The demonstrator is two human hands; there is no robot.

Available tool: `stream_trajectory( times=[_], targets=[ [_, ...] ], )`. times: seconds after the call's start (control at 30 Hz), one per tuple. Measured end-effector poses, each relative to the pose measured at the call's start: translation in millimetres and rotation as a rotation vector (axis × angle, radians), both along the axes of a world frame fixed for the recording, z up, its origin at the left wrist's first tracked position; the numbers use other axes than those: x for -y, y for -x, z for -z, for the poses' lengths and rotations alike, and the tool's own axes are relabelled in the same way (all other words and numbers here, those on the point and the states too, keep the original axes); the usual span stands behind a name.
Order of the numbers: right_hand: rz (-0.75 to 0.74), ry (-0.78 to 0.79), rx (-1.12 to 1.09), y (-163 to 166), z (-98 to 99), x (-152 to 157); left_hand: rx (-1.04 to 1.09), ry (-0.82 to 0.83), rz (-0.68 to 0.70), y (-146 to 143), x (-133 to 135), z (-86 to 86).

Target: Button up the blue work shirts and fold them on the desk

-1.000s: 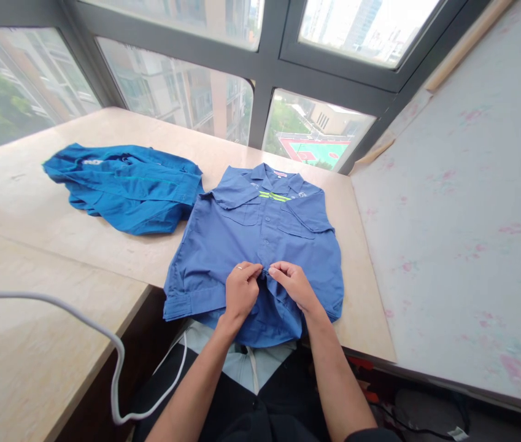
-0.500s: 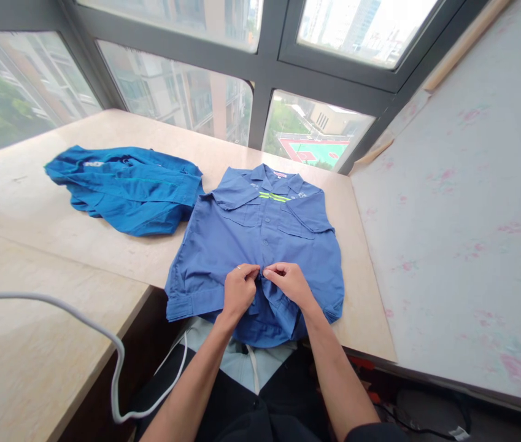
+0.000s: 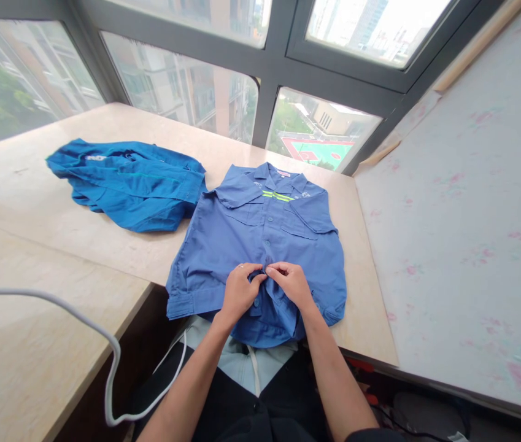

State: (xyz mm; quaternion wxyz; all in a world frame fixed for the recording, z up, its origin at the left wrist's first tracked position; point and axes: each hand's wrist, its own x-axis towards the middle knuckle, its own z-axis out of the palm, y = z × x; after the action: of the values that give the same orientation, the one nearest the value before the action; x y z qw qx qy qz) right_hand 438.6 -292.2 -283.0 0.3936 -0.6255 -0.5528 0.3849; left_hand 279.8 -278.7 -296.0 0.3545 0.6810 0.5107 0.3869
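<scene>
The left hand (image 3: pixel 240 291) and right hand (image 3: pixel 291 283) pinch the front placket (image 3: pixel 267 242) of a short-sleeved blue work shirt (image 3: pixel 223 245), face up on a beige countertop (image 3: pixel 368 276), hem over the edge. Its collar label (image 3: pixel 283 174) and white chest lettering (image 3: pixel 305 194) are too small to read. A brighter blue garment (image 3: pixel 131 187) lies just beside, below grey-framed windows (image 3: pixel 264 67); floral wallpaper (image 3: pixel 467 245) stands rightward.
</scene>
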Motion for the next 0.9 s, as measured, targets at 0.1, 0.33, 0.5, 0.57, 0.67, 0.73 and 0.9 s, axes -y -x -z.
stream_trajectory(
  times=[0.1,0.33,0.5,0.57,0.67,0.73,0.9],
  targets=[
    [0.019,-0.024,-0.003,-1,1.9,2,-0.001,0.003,0.015,0,-1,2.1],
    [0.027,-0.312,0.031,2,16.6,7,-0.025,0.062,0.025,0,0,-1.8],
    [-0.186,-0.536,0.176,2,19.4,9,0.007,0.070,0.020,-2,1,-2.2],
    [-0.226,-0.554,0.195,2,18.4,9,0.023,0.076,0.017,-1,0,-1.4],
    [-0.244,-0.546,0.197,2,16.4,10,0.066,0.113,0.016,0,-1,-1.3],
    [-0.240,-0.521,0.205,2,15.7,10,0.120,0.147,0.023,2,-2,-2.4],
    [-0.213,-0.448,0.199,0,17.3,10,0.230,0.191,0.058,5,-3,-6.3]
  ],
)
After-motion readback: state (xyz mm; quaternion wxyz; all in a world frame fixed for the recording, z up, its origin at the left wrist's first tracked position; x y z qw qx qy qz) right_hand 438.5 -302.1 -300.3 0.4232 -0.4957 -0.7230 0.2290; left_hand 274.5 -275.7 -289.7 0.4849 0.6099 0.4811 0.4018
